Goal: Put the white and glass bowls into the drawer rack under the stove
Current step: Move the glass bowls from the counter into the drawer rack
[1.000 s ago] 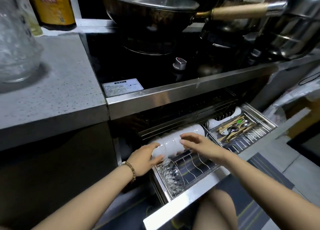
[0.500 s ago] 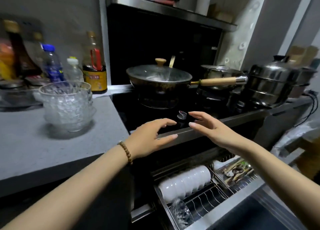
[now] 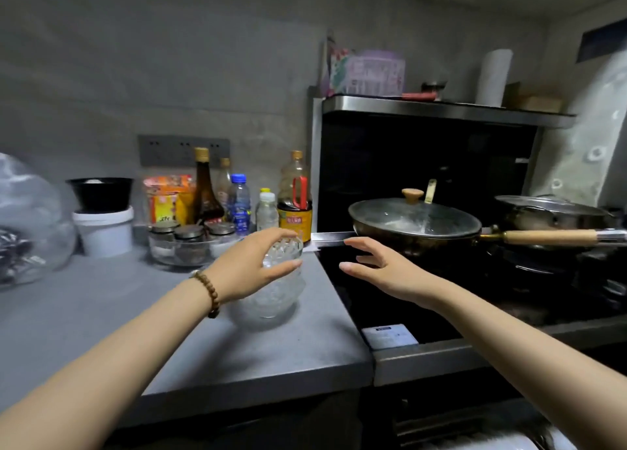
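Observation:
A stack of cut-glass bowls (image 3: 271, 302) stands on the grey counter (image 3: 237, 354), close to the stove's left edge. My left hand (image 3: 247, 266) wraps over the top glass bowl (image 3: 286, 250), fingers across its rim and thumb against its side. My right hand (image 3: 383, 269) hovers open just right of the stack, over the black stove top, and holds nothing. A sliver of white bowls (image 3: 502, 444) in the drawer rack shows at the bottom edge; the rest of the rack is out of view.
A lidded wok (image 3: 414, 225) with a long wooden handle (image 3: 549, 237) sits on the stove, a steel pot (image 3: 549, 212) behind it. Sauce bottles (image 3: 295, 198), a glass dish of spice jars (image 3: 190, 242) and a white bucket (image 3: 103, 229) line the counter's back.
Both hands rose from the white bowls in the drawer rack to counter height. My view lifted with them. My left hand now grips the top glass bowl.

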`<state>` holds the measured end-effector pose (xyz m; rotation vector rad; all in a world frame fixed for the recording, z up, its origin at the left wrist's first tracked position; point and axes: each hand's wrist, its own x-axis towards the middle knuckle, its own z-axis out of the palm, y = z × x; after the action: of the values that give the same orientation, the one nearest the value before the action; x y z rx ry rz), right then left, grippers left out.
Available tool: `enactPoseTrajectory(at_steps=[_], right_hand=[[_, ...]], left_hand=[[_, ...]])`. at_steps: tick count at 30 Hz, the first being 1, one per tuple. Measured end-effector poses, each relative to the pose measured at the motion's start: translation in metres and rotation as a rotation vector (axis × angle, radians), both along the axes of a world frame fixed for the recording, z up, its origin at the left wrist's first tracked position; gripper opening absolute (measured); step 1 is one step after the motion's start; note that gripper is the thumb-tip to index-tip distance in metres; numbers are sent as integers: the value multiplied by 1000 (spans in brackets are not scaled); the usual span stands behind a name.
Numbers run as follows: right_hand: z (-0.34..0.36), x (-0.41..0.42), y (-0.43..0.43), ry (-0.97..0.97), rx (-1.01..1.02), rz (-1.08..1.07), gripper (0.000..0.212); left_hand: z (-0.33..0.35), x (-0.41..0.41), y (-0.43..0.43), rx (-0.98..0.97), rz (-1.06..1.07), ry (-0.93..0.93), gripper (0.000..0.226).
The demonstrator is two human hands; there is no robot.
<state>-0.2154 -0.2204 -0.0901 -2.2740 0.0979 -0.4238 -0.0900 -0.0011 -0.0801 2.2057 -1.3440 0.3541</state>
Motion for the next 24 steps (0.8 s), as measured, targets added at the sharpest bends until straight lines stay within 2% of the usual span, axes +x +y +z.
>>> enactPoseTrajectory(at_steps=[7,15,20,24], right_hand=[[-4,58,25,-41,-5,59,54],[-10,96,42,-48,-2,78,49],[-17,102,42,-76,-95,73,29],[-20,104,44,-101,-91,36,24]], left_hand=[[-17,43,33,73,147,87,58],[-32,64,19,4,140,137,55],[-40,72,12,-91,96,169,37],[-43,75,10,-183,87,223,18]])
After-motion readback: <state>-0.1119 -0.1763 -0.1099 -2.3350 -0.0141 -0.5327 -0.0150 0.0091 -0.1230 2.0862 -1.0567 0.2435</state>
